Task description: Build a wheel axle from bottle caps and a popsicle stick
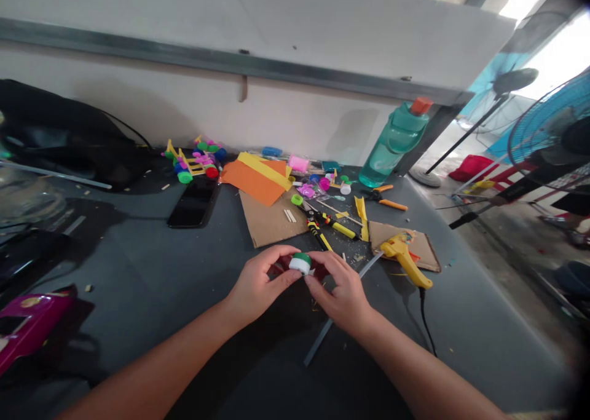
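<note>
A small green and white cap (300, 263) is held between both hands above the dark table (138, 285). My left hand (258, 283) pinches it from the left with thumb and fingers. From the other side, my right hand (338, 288) closes its thumb and fingertips on the cap. A bit of something pale shows at the right thumb, too small to name. Just beyond the hands are yellow and black pliers (318, 234) and a cardboard sheet (265, 223). A yellow glue gun (405, 260) rests on another cardboard piece (428, 254) to the right.
Behind lie orange paper (253, 180), small colourful parts (308, 190), a phone (193, 203) and a green bottle (391, 143). Orange-handled pliers (391, 203) are at the right. A clear stick (319, 343) lies beneath my right hand; a magenta object (34, 315) is at the left.
</note>
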Tool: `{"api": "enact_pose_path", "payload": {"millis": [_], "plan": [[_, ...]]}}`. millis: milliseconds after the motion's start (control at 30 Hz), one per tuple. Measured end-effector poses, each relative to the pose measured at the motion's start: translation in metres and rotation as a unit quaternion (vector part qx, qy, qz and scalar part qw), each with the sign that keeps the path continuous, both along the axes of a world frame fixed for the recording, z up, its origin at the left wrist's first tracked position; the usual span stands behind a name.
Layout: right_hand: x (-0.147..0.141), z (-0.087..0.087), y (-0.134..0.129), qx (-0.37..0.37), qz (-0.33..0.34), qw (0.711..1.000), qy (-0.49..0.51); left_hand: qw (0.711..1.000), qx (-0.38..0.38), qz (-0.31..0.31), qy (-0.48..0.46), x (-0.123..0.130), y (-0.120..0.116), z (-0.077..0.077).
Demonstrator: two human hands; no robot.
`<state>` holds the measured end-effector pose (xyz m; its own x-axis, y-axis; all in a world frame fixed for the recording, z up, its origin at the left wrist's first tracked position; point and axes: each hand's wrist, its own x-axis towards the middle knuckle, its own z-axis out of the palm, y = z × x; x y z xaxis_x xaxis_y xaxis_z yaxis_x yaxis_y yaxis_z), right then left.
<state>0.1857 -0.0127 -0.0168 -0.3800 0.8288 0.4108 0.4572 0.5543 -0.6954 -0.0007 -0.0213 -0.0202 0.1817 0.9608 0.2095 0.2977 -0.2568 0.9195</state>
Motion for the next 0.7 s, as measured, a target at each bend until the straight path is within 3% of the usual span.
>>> {"api": "enact_pose_path", "payload": {"millis": [233, 367, 567, 700], "plan": [[-0.0003, 0.0, -0.0003, 0.008, 0.008, 1.0, 0.008, 0.996, 0.082, -0.004, -0.013, 0.0002, 0.0, 0.0002], [0.0015, 0.0026, 0.0009, 0.041, 0.022, 0.999, 0.017, 0.996, 0.083, -0.028, -0.025, -0.0009, -0.0018, -0.0014], [0.0023, 0.0075, 0.0003, 0.08, 0.031, 0.996, 0.009, 0.989, -0.03, -0.072, -0.127, 0.0004, -0.0019, -0.0002], [0.0028, 0.0074, -0.001, 0.093, 0.027, 0.995, 0.009, 0.938, -0.171, -0.104, -0.283, 0.0052, 0.0011, -0.0012]]}}
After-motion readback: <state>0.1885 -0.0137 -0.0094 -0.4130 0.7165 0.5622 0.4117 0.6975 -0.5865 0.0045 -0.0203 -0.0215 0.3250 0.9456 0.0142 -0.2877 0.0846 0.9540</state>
